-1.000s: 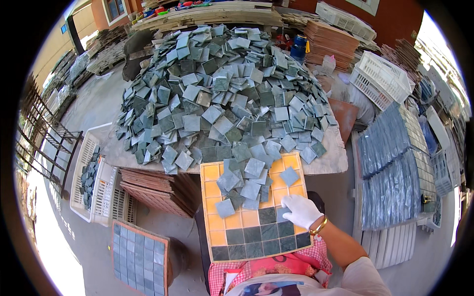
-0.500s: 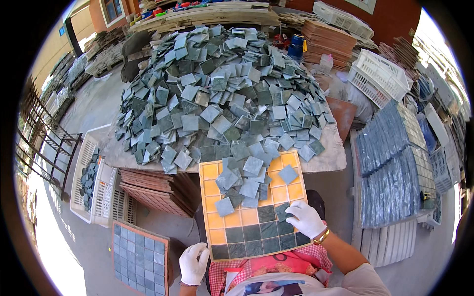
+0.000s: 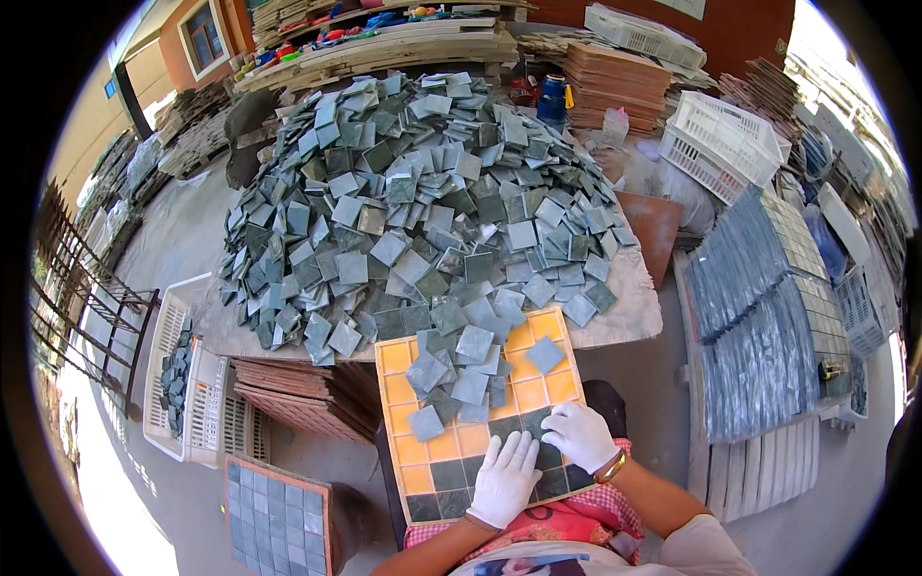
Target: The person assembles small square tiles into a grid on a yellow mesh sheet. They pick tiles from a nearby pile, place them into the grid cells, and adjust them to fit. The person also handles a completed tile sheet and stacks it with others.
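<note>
A yellow gridded tray (image 3: 416, 479) rests over my lap, its far edge at the table's front edge. Dark green square stone tiles (image 3: 448, 474) fill cells in its nearer rows, while a loose pile of grey-green tiles (image 3: 470, 387) lies across its far half. My left hand (image 3: 506, 477), in a white glove, lies flat with fingers stretched over the set tiles. Beside it, my gloved right hand (image 3: 582, 439) has bent fingers pinched down at a dark tile (image 3: 534, 422) in the third row; the fingertips partly cover that tile.
A big heap of loose tiles (image 3: 423, 192) covers the table (image 3: 629, 317). At lower left stands a filled tile panel (image 3: 279, 514), with a white crate (image 3: 173, 437) behind it. Stacked wrapped tile sheets (image 3: 754, 317) stand on the right, below white crates (image 3: 720, 144).
My left hand has moved from beside the tray's near left corner onto the set tiles. My right hand has shifted slightly left with its tile, now down at the third row.
</note>
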Motion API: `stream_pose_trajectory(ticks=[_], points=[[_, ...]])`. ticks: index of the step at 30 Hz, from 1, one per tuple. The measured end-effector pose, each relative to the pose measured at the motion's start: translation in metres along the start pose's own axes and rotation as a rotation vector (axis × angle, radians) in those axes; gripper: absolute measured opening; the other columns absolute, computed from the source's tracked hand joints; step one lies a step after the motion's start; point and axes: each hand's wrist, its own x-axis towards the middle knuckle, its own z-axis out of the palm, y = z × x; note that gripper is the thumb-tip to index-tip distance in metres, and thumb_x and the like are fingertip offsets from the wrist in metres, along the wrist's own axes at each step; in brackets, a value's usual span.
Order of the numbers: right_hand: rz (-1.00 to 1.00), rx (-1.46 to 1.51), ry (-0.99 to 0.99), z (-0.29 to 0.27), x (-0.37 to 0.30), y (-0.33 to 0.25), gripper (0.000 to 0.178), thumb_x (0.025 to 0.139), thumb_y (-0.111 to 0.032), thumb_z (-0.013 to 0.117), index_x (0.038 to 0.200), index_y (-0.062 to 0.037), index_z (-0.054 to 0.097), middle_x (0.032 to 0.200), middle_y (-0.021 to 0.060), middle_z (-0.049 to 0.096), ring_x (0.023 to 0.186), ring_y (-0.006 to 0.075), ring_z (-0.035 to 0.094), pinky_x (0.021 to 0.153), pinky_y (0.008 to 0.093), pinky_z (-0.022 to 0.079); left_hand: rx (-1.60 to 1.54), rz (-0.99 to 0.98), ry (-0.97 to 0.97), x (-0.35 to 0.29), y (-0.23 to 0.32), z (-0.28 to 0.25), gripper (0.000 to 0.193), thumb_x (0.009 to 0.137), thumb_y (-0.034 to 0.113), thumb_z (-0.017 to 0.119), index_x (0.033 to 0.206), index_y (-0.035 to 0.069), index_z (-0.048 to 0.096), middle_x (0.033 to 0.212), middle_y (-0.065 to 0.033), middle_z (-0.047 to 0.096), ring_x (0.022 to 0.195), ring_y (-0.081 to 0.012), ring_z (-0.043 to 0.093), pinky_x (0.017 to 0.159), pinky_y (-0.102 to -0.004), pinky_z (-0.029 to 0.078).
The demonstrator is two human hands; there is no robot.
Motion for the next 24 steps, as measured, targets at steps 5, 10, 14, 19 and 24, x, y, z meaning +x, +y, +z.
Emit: stream_pose_trajectory(ticks=[5,10,14,19,24], points=[[0.15,0.074,0.223,-0.026,0.04,0.01,0.033,0.079,-0.024,0.071,0.107,-0.0099,0.063,0.103,0.0106,0.061,0.088,0.0285,0.063,0.075,0.038,0.052,-0.05,-0.031,0.072,0.033,-0.001,-0.01,0.052,0.078,0.025,0.068,0.123,0.002,0.056,0.132,-0.0129,0.053,0.124,-0.0295,0.046,0.107,-0.0459,0.032],[0.293,-0.182,0.184,-0.024,0.086,0.019,0.046,0.073,-0.035,0.076,0.106,-0.0079,0.057,0.103,0.0151,0.058,0.091,0.032,0.062,0.074,0.042,0.052,-0.082,0.041,0.023,0.07,-0.005,0.019,0.048,0.079,0.019,0.066,0.123,0.004,0.055,0.132,-0.0131,0.053,0.124,-0.0297,0.047,0.106,-0.0459,0.034],[0.308,-0.191,0.132,-0.02,0.09,0.026,0.045,0.07,-0.035,0.076,0.101,-0.0073,0.056,0.094,0.0161,0.057,0.087,0.0325,0.062,0.071,0.0436,0.052,-0.085,0.133,0.051,0.059,-0.019,0.02,0.051,0.078,0.017,0.067,0.126,0.005,0.054,0.132,-0.0127,0.054,0.125,-0.0283,0.049,0.108,-0.0445,0.034],[0.163,0.171,0.008,-0.047,0.056,0.028,0.049,0.078,-0.03,0.068,0.118,-0.0046,0.055,0.099,0.0154,0.061,0.084,0.0259,0.064,0.071,0.0364,0.053,-0.049,0.018,-0.035,0.032,-0.011,0.007,0.056,0.079,0.024,0.067,0.129,0.005,0.052,0.137,-0.0146,0.05,0.129,-0.0301,0.044,0.11,-0.046,0.031],[0.355,1.67,-0.297,-0.061,-0.013,0.045,0.039,0.096,-0.022,0.048,0.125,0.0044,0.052,0.102,0.0122,0.065,0.085,0.0169,0.065,0.075,0.0284,0.054,-0.105,0.017,-0.059,0.018,-0.007,0.003,0.06,0.079,0.029,0.068,0.129,0.002,0.052,0.138,-0.0162,0.048,0.13,-0.0308,0.043,0.111,-0.046,0.028]])
